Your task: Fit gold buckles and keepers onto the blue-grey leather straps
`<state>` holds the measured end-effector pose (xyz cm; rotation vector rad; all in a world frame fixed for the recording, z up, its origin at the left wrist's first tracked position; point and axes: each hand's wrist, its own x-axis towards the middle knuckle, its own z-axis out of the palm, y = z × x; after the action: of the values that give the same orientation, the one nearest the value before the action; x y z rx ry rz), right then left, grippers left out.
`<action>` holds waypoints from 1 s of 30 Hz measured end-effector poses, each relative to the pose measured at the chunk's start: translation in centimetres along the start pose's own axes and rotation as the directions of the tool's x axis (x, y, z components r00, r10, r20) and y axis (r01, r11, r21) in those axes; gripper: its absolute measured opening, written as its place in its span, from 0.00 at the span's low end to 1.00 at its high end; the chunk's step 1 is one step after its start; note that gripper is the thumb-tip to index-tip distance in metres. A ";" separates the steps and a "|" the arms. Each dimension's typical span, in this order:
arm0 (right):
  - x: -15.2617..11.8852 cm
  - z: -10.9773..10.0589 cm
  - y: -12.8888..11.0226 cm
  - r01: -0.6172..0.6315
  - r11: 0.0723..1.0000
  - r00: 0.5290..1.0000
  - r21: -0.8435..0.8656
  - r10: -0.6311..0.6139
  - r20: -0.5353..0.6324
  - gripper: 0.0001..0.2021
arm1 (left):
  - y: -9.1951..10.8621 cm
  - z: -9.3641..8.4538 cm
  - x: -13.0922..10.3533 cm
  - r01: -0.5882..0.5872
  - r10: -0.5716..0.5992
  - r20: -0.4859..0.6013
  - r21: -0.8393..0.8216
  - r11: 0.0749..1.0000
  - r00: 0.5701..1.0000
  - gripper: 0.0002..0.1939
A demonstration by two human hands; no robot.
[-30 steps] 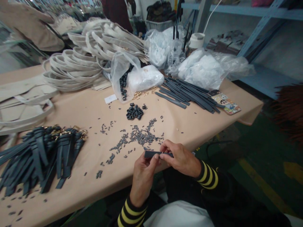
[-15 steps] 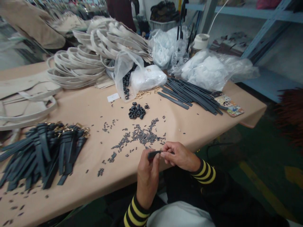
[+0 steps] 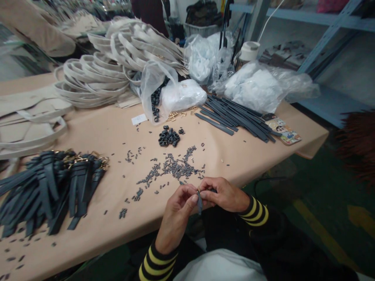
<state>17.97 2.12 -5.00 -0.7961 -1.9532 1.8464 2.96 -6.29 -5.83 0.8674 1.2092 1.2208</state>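
Head view: two hands (image 3: pixel 226 195) on one dark strap (image 3: pixel 200 203)

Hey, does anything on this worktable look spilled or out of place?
Small dark pieces lie loosely scattered across the table, with strays near its front edge, unlike the dark rings heaped together. A cartoon-patterned flat item beside the dark strips also looks odd among work materials.

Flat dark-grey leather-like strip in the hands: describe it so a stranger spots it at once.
Find the tan-covered table and follow its near edge to the bare left hand and right hand, in black cuffs with yellow stripes. Pinched between them is the flat dark-grey leather-like strip, one end hanging down. Unlike the dark strips piled on the table, it alone is held up.
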 end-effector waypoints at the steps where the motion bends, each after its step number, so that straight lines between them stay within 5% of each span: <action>1: 0.0 0.0 0.0 0.017 1.000 1.000 -0.012 -0.017 0.008 0.04 | 0.0 0.0 0.1 0.038 -0.036 0.022 -0.058 0.998 0.999 0.06; 5: 0.1 0.1 0.2 -0.017 0.999 0.999 -0.031 0.018 0.044 0.05 | 0.4 0.1 0.2 0.180 -0.152 0.167 -0.169 0.969 0.974 0.08; 9: 0.1 0.2 0.5 -0.100 0.995 0.992 0.006 0.099 0.080 0.07 | 0.8 0.0 0.3 0.158 -0.123 0.200 -0.167 0.973 0.972 0.07; 17: 0.0 -0.9 0.6 -0.130 0.991 0.971 0.046 0.118 0.208 0.21 | 0.0 -0.7 1.0 0.018 -0.004 -0.100 0.138 0.990 0.995 0.09; 23: 1.1 -1.1 0.2 -0.043 0.981 0.988 -0.191 0.070 0.135 0.14 | -0.4 -1.0 2.0 -0.033 0.069 -0.170 0.206 0.978 0.983 0.11; 26: 1.9 -1.1 -0.3 0.033 0.949 0.993 -0.313 0.003 0.115 0.13 | 0.4 -1.9 2.6 0.014 -0.001 -0.075 0.172 0.985 0.997 0.10; 30: 3.0 -1.3 -1.0 0.083 0.892 0.993 -0.445 -0.040 0.107 0.10 | 1.9 -3.2 3.9 -0.010 -0.031 0.105 0.368 0.930 0.994 0.12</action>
<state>16.19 4.97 -4.28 -0.7692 -2.4831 1.4312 -0.84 -2.52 -5.44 1.1868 1.3747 0.9361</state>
